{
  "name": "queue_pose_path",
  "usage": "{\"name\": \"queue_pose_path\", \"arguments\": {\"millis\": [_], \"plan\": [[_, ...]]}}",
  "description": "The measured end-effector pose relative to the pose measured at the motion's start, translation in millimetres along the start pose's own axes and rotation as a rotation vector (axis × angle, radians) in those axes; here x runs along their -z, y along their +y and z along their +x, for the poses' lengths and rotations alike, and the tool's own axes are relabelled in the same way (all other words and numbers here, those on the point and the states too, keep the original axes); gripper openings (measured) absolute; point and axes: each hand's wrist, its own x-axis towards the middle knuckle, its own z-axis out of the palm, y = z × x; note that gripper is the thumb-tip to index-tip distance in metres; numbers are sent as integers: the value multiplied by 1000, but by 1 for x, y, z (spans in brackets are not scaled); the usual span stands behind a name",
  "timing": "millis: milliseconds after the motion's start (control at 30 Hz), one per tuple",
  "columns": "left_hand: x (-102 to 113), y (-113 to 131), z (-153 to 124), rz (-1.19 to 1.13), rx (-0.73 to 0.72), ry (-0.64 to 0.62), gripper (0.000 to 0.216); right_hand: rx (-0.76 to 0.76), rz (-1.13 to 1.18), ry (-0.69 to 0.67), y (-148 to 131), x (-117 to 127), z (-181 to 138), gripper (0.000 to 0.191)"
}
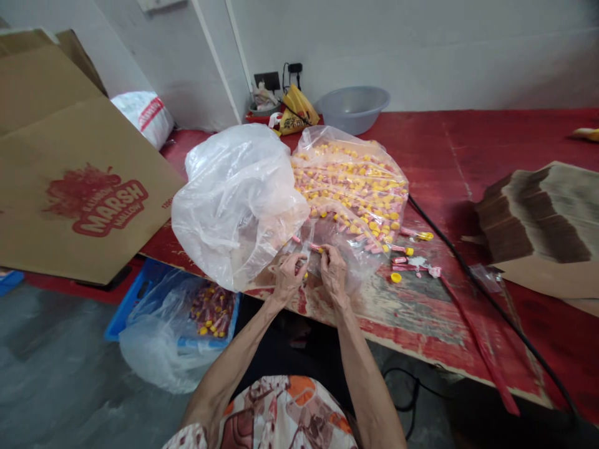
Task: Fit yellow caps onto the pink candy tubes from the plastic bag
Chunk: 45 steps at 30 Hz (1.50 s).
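- The small tube (316, 248) with yellow end is at the near edge of the clear bag (321, 138); whether film lies beneath it, one cannot tell.
- The right hand (334, 271) has its grip closed on this tube, by the fingertips.
- The left hand (288, 277) is just beside, fingers bent; whether its grip holds something, one cannot tell.
- For good handling, light pressure seems better, and the loose film should stay out of the fingers.
- Left of the clear bag: a white plastic bag (229, 187); to its right, nearer the person, a loose yellow cap (395, 277) on the worktop (430, 162).
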Motion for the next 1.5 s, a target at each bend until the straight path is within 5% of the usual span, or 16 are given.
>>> {"name": "queue_pose_path", "arguments": {"millis": [1500], "plan": [[-9,-8,-10,-143,34,130,10,44,-9,-4,7,-3,-2,31]]}}
